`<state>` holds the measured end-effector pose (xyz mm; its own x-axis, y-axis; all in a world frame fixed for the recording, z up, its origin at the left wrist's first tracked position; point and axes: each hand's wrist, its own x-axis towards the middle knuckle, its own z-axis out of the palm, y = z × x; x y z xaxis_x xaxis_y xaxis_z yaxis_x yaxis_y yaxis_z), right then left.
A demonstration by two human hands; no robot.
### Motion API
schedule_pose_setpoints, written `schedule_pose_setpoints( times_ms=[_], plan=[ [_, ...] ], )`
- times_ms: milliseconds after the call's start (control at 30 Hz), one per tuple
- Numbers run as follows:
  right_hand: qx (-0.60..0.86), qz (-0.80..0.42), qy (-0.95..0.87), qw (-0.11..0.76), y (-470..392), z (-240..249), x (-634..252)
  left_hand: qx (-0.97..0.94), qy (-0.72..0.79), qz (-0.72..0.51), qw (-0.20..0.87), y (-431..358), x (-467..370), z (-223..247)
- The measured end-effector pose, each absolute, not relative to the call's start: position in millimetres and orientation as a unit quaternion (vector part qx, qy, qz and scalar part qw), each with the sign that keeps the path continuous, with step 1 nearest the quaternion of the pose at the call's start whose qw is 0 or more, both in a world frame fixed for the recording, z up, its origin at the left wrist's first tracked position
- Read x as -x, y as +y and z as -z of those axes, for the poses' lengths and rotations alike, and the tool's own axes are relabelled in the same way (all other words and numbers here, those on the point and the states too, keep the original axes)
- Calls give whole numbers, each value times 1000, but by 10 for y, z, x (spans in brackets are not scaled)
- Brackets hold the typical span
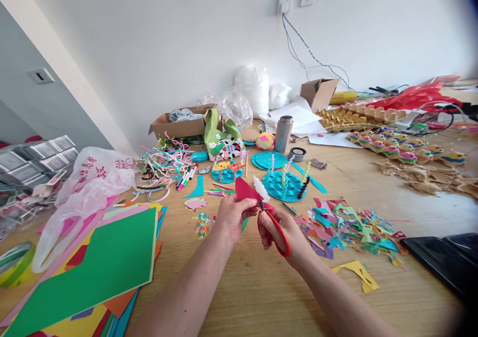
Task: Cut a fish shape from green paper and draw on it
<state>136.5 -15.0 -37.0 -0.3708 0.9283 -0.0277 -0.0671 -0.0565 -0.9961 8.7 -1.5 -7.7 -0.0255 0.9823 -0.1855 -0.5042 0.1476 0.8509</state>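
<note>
Pinched in my left hand (233,215) is a piece of red paper (244,190), held up over the middle of the table. My right hand (278,227) grips red-handled scissors (281,237), whose dark blades meet the paper close to my left fingertips. Just behind the paper shows a white cut-out shape (261,188). Beyond my hands stands a blue round egg-tray base (278,187) with fuzzy pipe cleaners upright in it. A smaller blue base (226,175) carries orange and yellow paper fish. A pink fish cut-out (195,204) lies left of my hands.
Coloured paper sheets (123,252) are stacked at the left. Paper scraps (347,227) spread on the right, near a black device (433,260). Toward the back are a steel flask (284,134), black tape (298,154), pipe cleaners (164,165) and a green panda bag (220,143).
</note>
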Motion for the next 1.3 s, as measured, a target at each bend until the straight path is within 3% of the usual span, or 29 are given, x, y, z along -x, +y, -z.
schedule_pose_setpoints(
  times_ms=[1300],
  plan=[
    [408,-616,-547,394,-140,329,-1369,-287,425,-577,636,-8,-59,58]
  ],
)
